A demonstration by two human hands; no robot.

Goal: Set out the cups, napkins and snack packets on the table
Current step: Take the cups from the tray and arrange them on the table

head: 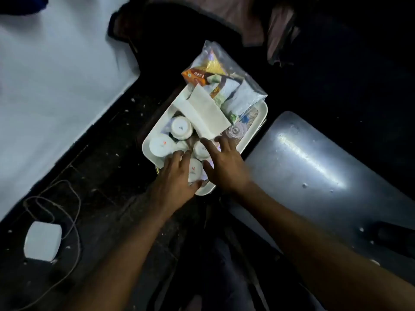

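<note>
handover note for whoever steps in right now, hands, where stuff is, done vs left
Left hand: curled around a white cup at the tray's near end, not lifted.
Right hand: open, empty, over the cups.
Other cups upside down in the tray; napkins lie across it; bag of snack packets at its far end.
Done: nothing set out.
Left: cups, napkins, packets.

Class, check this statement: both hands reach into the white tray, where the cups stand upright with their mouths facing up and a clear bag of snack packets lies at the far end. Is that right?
One detail is wrong. The head view shows the cups upside down, bases up. The rest holds: the left hand and right hand reach into the white tray, and the clear bag of snack packets lies at its far end.
</note>
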